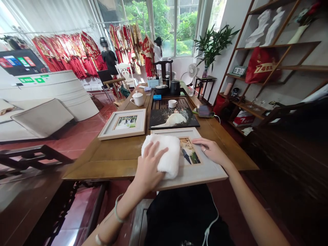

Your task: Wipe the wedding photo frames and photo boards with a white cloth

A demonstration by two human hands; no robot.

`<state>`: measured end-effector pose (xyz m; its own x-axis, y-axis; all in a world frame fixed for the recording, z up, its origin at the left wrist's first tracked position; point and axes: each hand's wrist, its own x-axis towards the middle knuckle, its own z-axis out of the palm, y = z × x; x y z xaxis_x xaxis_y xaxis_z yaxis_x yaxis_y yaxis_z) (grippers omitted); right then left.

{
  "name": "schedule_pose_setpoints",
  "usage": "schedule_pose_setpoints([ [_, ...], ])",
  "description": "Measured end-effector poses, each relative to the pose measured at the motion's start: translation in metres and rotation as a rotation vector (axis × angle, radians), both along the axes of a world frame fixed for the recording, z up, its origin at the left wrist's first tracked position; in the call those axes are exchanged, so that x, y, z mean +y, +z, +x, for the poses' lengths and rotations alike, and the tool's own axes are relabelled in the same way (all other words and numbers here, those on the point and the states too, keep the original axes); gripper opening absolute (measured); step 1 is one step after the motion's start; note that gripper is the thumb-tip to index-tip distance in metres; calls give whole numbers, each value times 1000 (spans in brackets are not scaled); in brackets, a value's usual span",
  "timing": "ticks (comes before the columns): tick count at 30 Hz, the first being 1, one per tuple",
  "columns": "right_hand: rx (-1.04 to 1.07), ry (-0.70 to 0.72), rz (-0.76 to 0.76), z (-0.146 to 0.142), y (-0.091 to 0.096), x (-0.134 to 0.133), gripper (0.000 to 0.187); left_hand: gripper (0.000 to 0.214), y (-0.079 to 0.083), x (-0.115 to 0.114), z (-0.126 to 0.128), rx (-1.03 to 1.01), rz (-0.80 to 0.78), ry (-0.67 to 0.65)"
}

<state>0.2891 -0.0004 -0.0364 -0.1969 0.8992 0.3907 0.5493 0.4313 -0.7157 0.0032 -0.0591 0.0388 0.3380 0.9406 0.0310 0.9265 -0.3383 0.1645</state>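
Note:
A white-framed photo point(205, 172) lies flat at the near edge of the wooden table point(115, 159). My left hand point(148, 167) presses a folded white cloth point(166, 152) onto the left part of the frame, fingers curled over the cloth. My right hand point(211, 150) rests flat on the frame's right side, fingers stretched out, a ring on one finger. Between the hands the picture of a couple shows through the glass.
A second white-framed photo point(124, 123) and a dark unframed print point(173, 118) lie farther back. Beyond them are a white teapot point(137, 99), a cup point(172, 103), a black kettle point(175, 87) and a phone point(204, 111). Shelves stand right; two people stand by racks of red garments.

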Motion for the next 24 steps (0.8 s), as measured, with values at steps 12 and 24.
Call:
schedule_pose_setpoints([
  [12,9,-8,13,3,-4,1,49,77,-4,-31,12,100,9,64],
  [24,13,40,27,5,-3,2,48,64,-11,75,31,167,220,12],
])
